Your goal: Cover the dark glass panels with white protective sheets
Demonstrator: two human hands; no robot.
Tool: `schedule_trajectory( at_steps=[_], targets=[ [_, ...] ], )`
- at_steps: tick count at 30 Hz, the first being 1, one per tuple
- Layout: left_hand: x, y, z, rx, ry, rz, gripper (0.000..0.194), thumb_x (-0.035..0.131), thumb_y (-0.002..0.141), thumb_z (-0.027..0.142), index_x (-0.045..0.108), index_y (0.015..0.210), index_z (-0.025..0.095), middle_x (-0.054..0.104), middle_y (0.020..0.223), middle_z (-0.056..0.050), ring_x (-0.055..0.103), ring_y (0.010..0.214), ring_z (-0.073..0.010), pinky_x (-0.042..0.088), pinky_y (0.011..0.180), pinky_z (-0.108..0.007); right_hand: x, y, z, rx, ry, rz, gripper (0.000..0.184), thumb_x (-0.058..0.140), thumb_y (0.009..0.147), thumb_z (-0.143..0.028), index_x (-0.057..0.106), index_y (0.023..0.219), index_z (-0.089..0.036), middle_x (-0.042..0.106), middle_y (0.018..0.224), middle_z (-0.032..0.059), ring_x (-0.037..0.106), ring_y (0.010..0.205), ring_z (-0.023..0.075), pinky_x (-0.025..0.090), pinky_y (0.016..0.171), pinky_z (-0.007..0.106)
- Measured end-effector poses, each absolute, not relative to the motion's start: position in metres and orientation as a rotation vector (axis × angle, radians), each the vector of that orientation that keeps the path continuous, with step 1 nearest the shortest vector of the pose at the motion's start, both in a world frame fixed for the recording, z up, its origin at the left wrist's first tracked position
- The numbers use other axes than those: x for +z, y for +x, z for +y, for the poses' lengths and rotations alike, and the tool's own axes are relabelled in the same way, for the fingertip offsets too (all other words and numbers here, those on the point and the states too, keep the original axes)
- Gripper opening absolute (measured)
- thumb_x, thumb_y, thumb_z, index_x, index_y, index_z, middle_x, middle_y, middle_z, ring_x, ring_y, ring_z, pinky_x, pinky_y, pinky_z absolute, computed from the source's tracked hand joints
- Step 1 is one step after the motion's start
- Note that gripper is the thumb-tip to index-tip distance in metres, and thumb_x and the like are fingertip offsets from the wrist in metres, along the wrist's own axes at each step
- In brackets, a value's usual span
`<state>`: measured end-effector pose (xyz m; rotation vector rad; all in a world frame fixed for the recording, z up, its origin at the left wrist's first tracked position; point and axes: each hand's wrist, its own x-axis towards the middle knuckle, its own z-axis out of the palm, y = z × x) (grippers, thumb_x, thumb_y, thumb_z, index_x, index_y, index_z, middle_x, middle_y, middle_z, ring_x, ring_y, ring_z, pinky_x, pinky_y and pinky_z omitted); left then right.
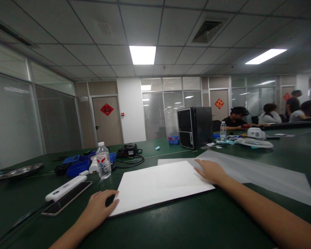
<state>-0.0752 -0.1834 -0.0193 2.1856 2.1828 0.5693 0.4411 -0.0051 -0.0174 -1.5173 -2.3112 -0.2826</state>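
Note:
A flat white sheet lies on the table in front of me, with a thin dark line under its near edge. Over its right part is a thinner, slightly see-through sheet. My left hand rests at the left edge of the white sheet, thumb and forefinger apart and their tips touching it. Stretched across from the right, my right hand lies on the right side of the sheets with its fingers extended. Beyond that hand spreads a large greyish translucent sheet.
Left of the sheets are a phone, a white power strip, a water bottle and blue trays. A black computer case stands behind, near a second bottle and a white fan. Several people sit or stand far right.

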Motion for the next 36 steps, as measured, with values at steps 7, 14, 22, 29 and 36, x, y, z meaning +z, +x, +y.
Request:
schedule_trajectory(
  at_steps=[7, 14, 22, 29, 36],
  targets=[
    [-0.018, -0.073, -0.184, 0.599, 2.188, 2.177, 0.055, 0.048, 0.092, 0.058, 0.071, 0.129, 0.024, 0.072, 0.133, -0.010, 0.064, 0.127, -0.0328, 0.040, 0.115, -0.054, -0.024, 0.451, 0.001, -0.139, -1.585, -2.331, 0.062, 0.043, 0.095, -0.063, 0.068, 0.132, -0.020, 0.075, 0.120, 0.0174, 0.069, 0.111, 0.0368, 0.050, 0.093, 0.049],
    [-0.019, -0.074, -0.183, 0.654, 2.181, 2.185, 0.054, 0.052, 0.089, 0.062, 0.074, 0.125, 0.027, 0.075, 0.130, -0.007, 0.065, 0.125, -0.0321, 0.044, 0.114, -0.048, -0.018, 0.440, -0.002, -0.059, -1.397, -2.378, 0.058, 0.045, 0.097, -0.056, 0.060, 0.144, -0.025, 0.063, 0.146, 0.0094, 0.060, 0.130, 0.0296, 0.043, 0.111, 0.041],
    [-0.020, -0.074, -0.182, 0.606, 2.187, 2.171, 0.055, 0.048, 0.092, 0.058, 0.071, 0.128, 0.024, 0.072, 0.134, -0.009, 0.063, 0.128, -0.0322, 0.039, 0.117, -0.053, -0.024, 0.451, 0.001, 0.017, -1.487, -2.387, 0.052, 0.048, 0.094, -0.058, 0.076, 0.119, -0.021, 0.075, 0.124, 0.0144, 0.067, 0.114, 0.0362, 0.050, 0.098, 0.048],
    [-0.016, -0.072, -0.185, 0.577, 2.175, 2.174, 0.056, 0.047, 0.093, 0.060, 0.070, 0.130, 0.025, 0.071, 0.136, -0.008, 0.061, 0.130, -0.0323, 0.039, 0.117, -0.053, -0.023, 0.441, -0.002, 0.140, -1.337, -2.451, 0.061, 0.051, 0.094, -0.058, 0.062, 0.142, -0.022, 0.061, 0.148, 0.0086, 0.057, 0.134, 0.0294, 0.041, 0.114, 0.040],
    [-0.017, -0.072, -0.183, 0.569, 2.172, 2.170, 0.056, 0.047, 0.094, 0.058, 0.069, 0.132, 0.023, 0.069, 0.137, -0.010, 0.060, 0.131, -0.0321, 0.036, 0.118, -0.054, -0.026, 0.447, 0.006, 0.112, -1.416, -2.382, 0.057, 0.052, 0.093, -0.055, 0.069, 0.131, -0.017, 0.067, 0.137, 0.0164, 0.061, 0.126, 0.0365, 0.044, 0.108, 0.050]
  ],
)
